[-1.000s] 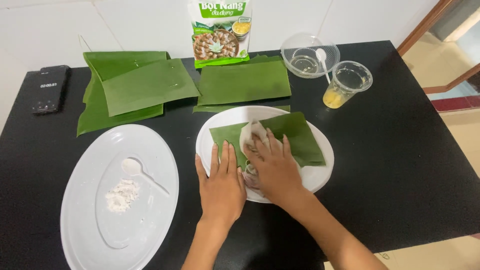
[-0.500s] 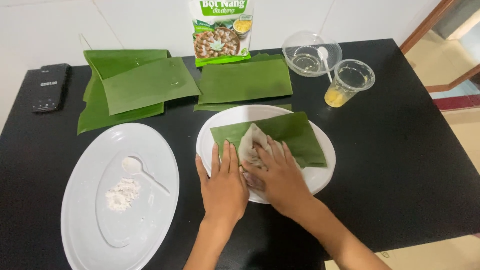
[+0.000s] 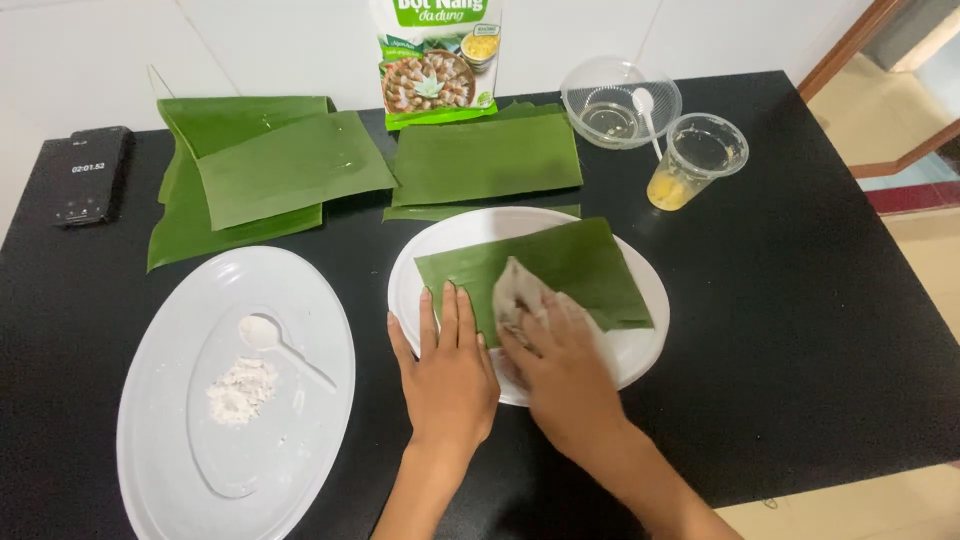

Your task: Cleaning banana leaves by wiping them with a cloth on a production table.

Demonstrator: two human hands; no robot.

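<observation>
A round white plate (image 3: 640, 345) sits near the table's front, with a rectangular piece of banana leaf (image 3: 575, 265) spread across it. On the leaf's near edge lies a pale, translucent lump of dough (image 3: 515, 285). My left hand (image 3: 450, 365) rests flat, fingers together, pressing the leaf's left corner against the plate. My right hand (image 3: 565, 370) lies flat beside it, its fingertips on the dough.
A large oval white plate (image 3: 180, 460) at the left holds a little white flour (image 3: 240, 388) and a white plastic spoon (image 3: 275, 340). Banana leaf stacks (image 3: 270, 170) (image 3: 485, 155), a food packet (image 3: 437, 60), a clear bowl with a spoon (image 3: 620, 100), a cup with yellow liquid (image 3: 695, 160) and a phone (image 3: 92, 172) lie behind.
My right hand has slid towards me, off the dough's top, so more of the dough shows. My left hand has stayed flat on the leaf.
</observation>
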